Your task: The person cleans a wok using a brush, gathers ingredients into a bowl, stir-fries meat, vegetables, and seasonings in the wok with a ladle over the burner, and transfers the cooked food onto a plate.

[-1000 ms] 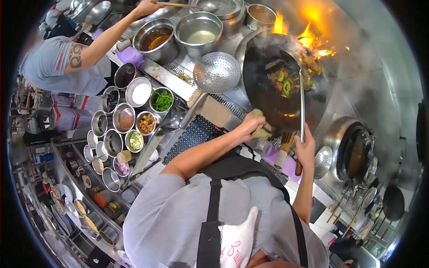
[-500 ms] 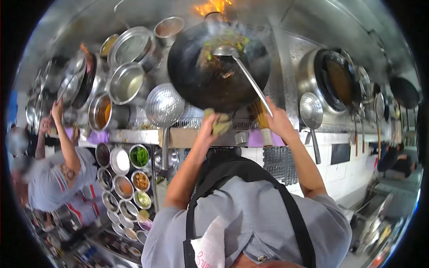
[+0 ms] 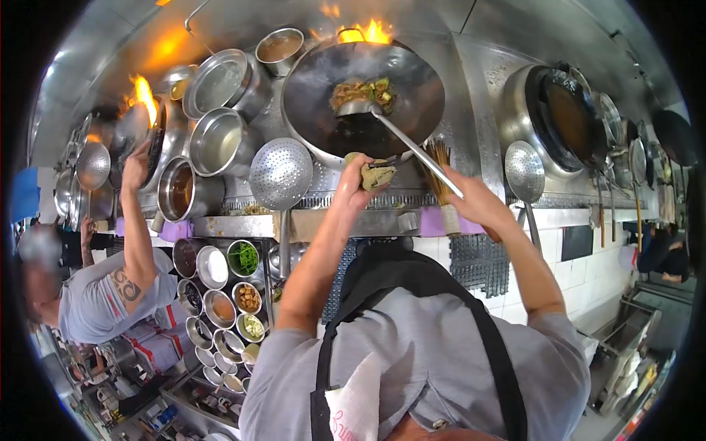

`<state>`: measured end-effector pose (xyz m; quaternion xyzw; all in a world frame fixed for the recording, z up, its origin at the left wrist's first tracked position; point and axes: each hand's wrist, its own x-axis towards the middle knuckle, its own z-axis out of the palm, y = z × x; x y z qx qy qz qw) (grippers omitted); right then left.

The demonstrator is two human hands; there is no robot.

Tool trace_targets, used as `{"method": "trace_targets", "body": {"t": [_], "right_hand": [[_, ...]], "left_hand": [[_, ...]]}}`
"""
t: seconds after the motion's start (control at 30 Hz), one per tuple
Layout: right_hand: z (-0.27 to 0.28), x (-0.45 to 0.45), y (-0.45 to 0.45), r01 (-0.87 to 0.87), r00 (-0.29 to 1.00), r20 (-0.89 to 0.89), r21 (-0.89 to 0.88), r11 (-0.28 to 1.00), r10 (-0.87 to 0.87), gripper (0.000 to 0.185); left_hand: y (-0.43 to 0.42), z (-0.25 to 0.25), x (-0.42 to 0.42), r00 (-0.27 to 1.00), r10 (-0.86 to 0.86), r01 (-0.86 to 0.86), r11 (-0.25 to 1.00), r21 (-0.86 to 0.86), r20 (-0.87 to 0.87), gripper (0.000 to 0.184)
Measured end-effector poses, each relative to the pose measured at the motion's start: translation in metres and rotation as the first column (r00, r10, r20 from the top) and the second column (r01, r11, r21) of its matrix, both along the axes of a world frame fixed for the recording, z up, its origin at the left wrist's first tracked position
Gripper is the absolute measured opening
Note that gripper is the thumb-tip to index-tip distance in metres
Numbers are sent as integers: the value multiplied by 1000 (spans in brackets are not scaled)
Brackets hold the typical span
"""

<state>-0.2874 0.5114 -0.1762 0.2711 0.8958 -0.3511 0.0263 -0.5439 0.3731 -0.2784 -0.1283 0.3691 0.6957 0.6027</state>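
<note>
My left hand (image 3: 354, 184) is closed on a folded yellowish-green cloth (image 3: 379, 176), which wraps the near handle of a large black wok (image 3: 316, 110). Part of that handle is hidden by the cloth and fingers. Inside the wok, a heap of browned food with green pieces (image 3: 384, 94) lies toward the far side. A metal ladle (image 3: 412, 142) slants across the wok, its bowl up against the food. My right hand (image 3: 474, 197) grips the ladle's long handle near its end.
Flames (image 3: 368, 32) rise behind the wok. A bamboo brush (image 3: 439, 173) and a perforated strainer (image 3: 281, 174) flank it. Metal pots (image 3: 220, 140) stand left, ingredient bowls (image 3: 246, 298) lower left. A co-worker's arm (image 3: 137, 220) reaches toward another flaming wok. A large pot (image 3: 526, 121) stands right.
The wok now sits flatter, with its far rim and flames plainly in view. The ladle bowl and food have moved lower in view. At left, the co-worker's hand has shifted and a flame has appeared.
</note>
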Motion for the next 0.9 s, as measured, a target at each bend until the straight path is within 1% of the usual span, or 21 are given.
{"method": "trace_targets", "body": {"t": [0.07, 0.1, 0.17, 0.2, 0.23, 0.27, 0.37, 0.4, 0.43, 0.47, 0.5, 0.53, 0.6, 0.63, 0.67, 0.7, 0.73, 0.8, 0.83, 0.87, 0.9], "right_hand": [[-15, -32, -1, 85, 995, 57, 26, 996, -87, 66], [-19, -38, -1, 133, 987, 87, 42, 990, -136, 68], [-21, -33, 0, 115, 993, -19, 109, 987, -114, 70], [-22, -26, -5, 108, 993, -65, 139, 984, -100, 72], [-22, -14, -6, 102, 974, -219, 161, 982, -65, 69], [-14, -8, -5, 113, 978, -187, 88, 990, -95, 67], [17, 18, -12, 154, 986, -48, -150, 977, -163, 62], [27, 26, -13, 116, 991, -46, -156, 981, -125, 62], [40, 37, -16, 77, 996, -39, -167, 983, -85, 62], [47, 44, -13, 35, 998, -42, -167, 985, -42, 63], [50, 51, -9, -67, 997, -53, -59, 996, 63, 62], [48, 50, -10, -63, 998, -28, -48, 997, 62, 63], [43, 40, -15, -43, 999, 15, -18, 999, 43, 63], [27, 34, -15, -16, 1000, 20, 17, 1000, 15, 64], [-2, 24, -10, 13, 1000, 23, 55, 998, -14, 64], [-19, 15, -6, 37, 999, 24, 96, 995, -39, 65], [-22, 8, -7, 56, 998, 12, 135, 989, -58, 65], [-25, -2, -12, 87, 996, -10, 202, 976, -87, 66], [-19, 1, -16, 108, 994, -20, 199, 974, -106, 66], [-14, 3, -18, 127, 990, -79, 135, 983, -117, 66], [-9, 7, -23, 135, 984, -129, 64, 989, -126, 66]], "left_hand": [[-4, -33, 7, 993, 45, -35, 995, 95, -113, 27], [-16, -42, 15, 994, 59, -50, 994, 100, -96, 29], [-54, -68, 34, 998, 25, -23, 999, 43, -59, 32], [-71, -40, 50, 994, 37, -37, 999, 9, -102, 31], [-80, -31, 61, 986, 58, -49, 997, 55, -159, 30], [-83, -29, 68, 974, 85, -65, 993, 101, -211, 28], [-53, -36, 43, 996, 65, -64, 998, 3, -65, 25], [-40, -21, 30, 996, 47, -47, 999, 0, -76, 39], [-26, 9, 22, 993, 46, -50, 998, -40, -109, 37], [-19, -14, 7, 1000, -11, 11, 1000, 23, 2, 36], [-15, -7, 3, 1000, -14, 14, 1000, 23, 14, 36], [-14, 1, 2, 999, -25, 24, 1000, 18, 26, 36], [-4, -11, -3, 999, -29, 29, 999, 25, 18, 36], [2, -19, -3, 999, -38, 38, 999, 32, 12, 36], [3, -24, 2, 1000, -5, 6, 999, 48, -29, 33], [-6, -27, 14, 997, 34, -29, 997, 68, -69, 30], [-17, -33, 26, 991, 80, -70, 993, 92, -106, 26], [-54, -56, 43, 991, 24, -16, 998, 61, -131, 28], [-67, -41, 54, 982, 28, -16, 998, 66, -186, 28], [-71, -27, 60, 971, 41, -24, 997, 74, -237, 28], [-69, -34, 61, 963, 27, -5, 997, 83, -268, 38]]}}
